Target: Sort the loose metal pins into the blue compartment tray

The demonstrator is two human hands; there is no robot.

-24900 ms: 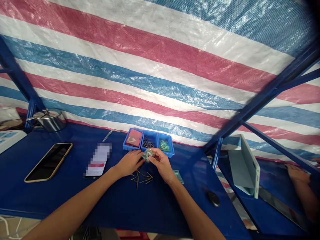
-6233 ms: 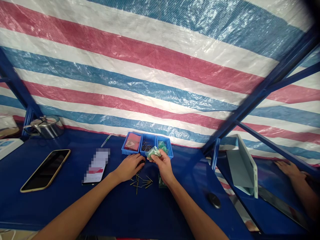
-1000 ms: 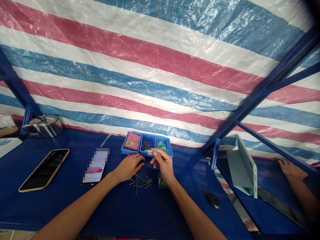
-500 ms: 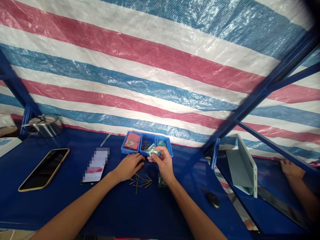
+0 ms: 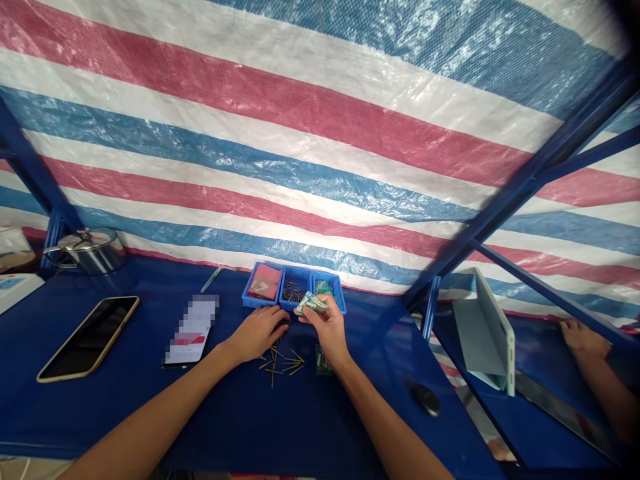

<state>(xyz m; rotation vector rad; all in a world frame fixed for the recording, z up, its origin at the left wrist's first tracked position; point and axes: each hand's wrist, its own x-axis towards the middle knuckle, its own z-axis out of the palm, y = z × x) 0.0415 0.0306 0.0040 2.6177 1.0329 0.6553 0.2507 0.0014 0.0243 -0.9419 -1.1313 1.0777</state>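
In my right hand [image 5: 330, 327] a small clear and green plastic packet [image 5: 310, 304] is pinched between thumb and fingers, just above the front of the blue bins. My left hand [image 5: 257, 331] rests palm down in front of the bins, thumb and fingers curled in over dark slender pieces; what they grip is hidden. Below it lie several loose thin metal pieces [image 5: 273, 367], like drill bits or long screws. Another green packet [image 5: 323, 361] lies on the table by my right wrist. The middle blue bin [image 5: 297, 275] holds more dark thin pieces.
The left bin [image 5: 247, 298] holds pink-red packets, the right bin [image 5: 341, 298] green ones. A black phone [image 5: 89, 340], a lit phone [image 5: 193, 333], a pen [image 5: 211, 280] and a steel pot [image 5: 97, 253] stand left. Right are a black round object [image 5: 426, 400], a tablet [image 5: 493, 333] and another person's hand [image 5: 585, 338].
The packet in my right hand has turned and looks more folded together, showing more of the middle bin behind it. My left hand stays where it was.
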